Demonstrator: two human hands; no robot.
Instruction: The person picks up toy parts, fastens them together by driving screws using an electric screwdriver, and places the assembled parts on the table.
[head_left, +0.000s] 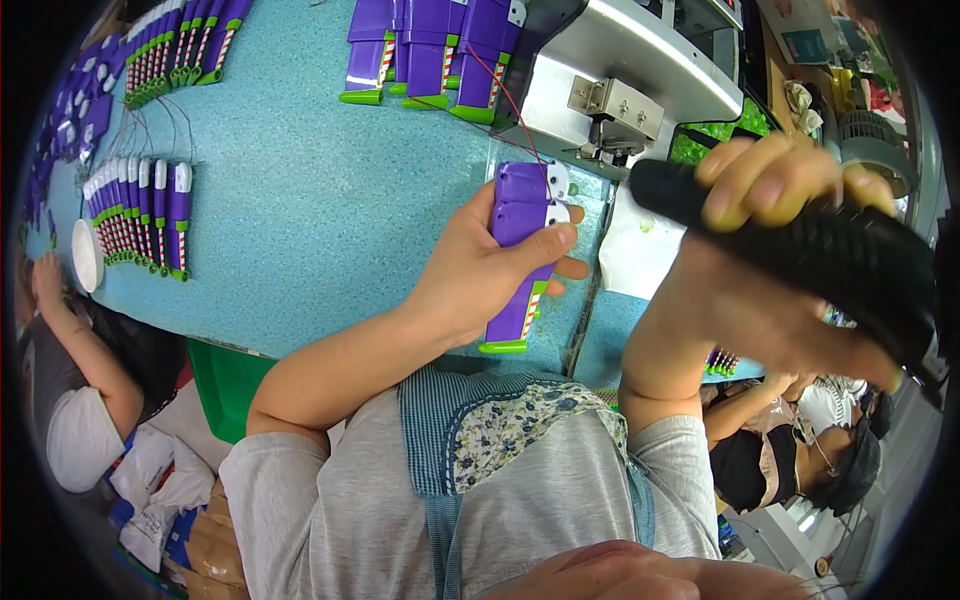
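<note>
My left hand (505,255) is closed on a purple plastic toy part (520,217) with white, green and red-striped trim, held over the table's near edge. A thin red wire runs from the part's upper end. High on the right, my right hand (770,230) is wrapped round a long black ribbed object (800,245), close to the camera and blurred; its kind I cannot make out. Farther off, several similar purple parts (428,60) with green ends lie beside the machine.
A white metal machine (640,75) with a steel bracket stands at the back right. Rows of purple parts (135,205) and a white round dish (88,255) occupy the blue table (300,200) at left. A green bin (225,385) sits below. Other people are at both sides.
</note>
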